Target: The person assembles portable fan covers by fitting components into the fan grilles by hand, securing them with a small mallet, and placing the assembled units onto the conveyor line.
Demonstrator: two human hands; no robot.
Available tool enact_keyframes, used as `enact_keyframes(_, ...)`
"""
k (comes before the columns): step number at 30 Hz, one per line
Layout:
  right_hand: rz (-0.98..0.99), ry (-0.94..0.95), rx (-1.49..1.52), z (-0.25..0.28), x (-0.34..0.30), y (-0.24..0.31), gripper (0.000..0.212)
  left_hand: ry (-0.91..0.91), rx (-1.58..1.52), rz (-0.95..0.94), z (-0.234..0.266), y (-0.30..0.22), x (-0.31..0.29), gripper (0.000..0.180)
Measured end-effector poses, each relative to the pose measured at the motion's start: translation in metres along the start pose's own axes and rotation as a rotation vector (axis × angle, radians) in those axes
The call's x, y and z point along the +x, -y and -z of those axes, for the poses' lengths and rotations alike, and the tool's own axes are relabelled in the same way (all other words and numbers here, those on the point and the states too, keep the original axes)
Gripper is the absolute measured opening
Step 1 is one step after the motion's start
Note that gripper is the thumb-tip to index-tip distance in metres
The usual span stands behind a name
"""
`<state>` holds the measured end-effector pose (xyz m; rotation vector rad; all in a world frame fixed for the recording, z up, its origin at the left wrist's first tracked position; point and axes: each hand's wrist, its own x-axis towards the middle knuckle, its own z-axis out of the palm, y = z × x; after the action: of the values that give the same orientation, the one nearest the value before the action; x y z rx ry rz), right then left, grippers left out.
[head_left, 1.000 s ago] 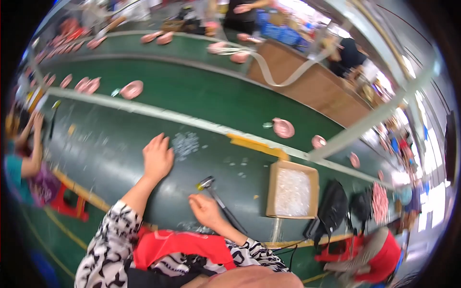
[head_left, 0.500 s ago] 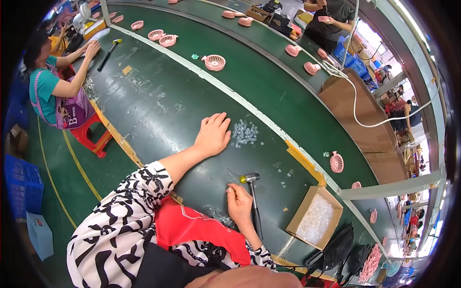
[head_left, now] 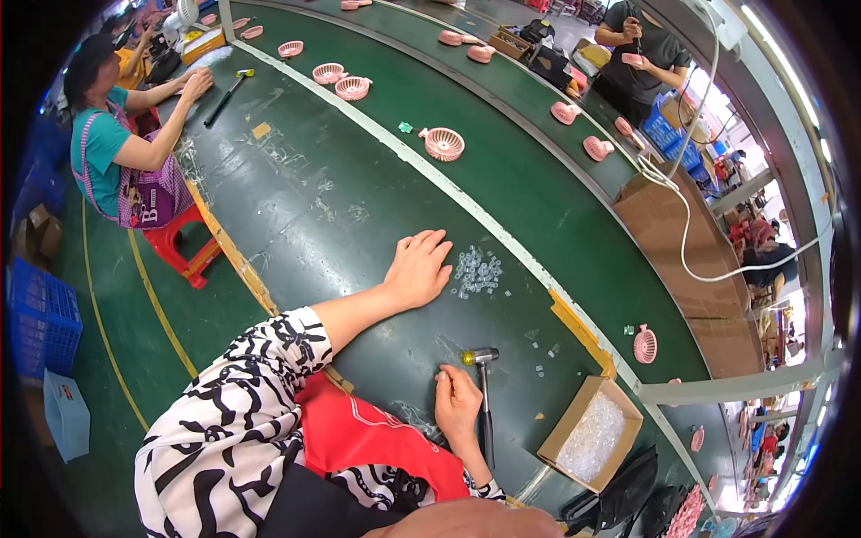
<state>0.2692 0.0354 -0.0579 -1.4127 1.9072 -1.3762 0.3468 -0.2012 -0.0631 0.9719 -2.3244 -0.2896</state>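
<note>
Seemingly a pause: beyond the hammer (head_left: 486, 394), the left hand (head_left: 419, 269) lies spread, nothing visibly gripped, beside the clear pieces (head_left: 477, 272). Left of the hammer, the right hand (head_left: 457, 401) curls, contents hidden; lifting a piece would need fine pinching.

My sleeves (head_left: 224, 394) are white with bold black squiggles, and my apron (head_left: 372, 439) is red with thin pale lines. By my fingers, the hammer (head_left: 486, 399) shows a yellow tip, silver head and black handle; the small pieces (head_left: 477, 272) look clear, faintly bluish. The table (head_left: 296, 255) is dark green, the box (head_left: 563, 421) tan, the fan parts (head_left: 442, 143) pink.
</note>
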Motion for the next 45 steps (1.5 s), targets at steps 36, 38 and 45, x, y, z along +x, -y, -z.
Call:
enact_keyframes(36,0.018,-0.045,0.007,0.003,-0.001,0.002,0.011,-0.186,0.237,-0.405,0.041,0.037,0.134,0.005)
enact_keyframes(38,0.017,-0.052,0.020,0.003,-0.002,0.002,0.011,-0.202,0.227,-0.428,0.064,0.014,0.108,0.003)
enact_keyframes(45,0.035,-0.065,0.032,0.001,-0.001,-0.002,0.009,0.279,-0.253,0.091,0.074,-0.050,-0.012,0.018)
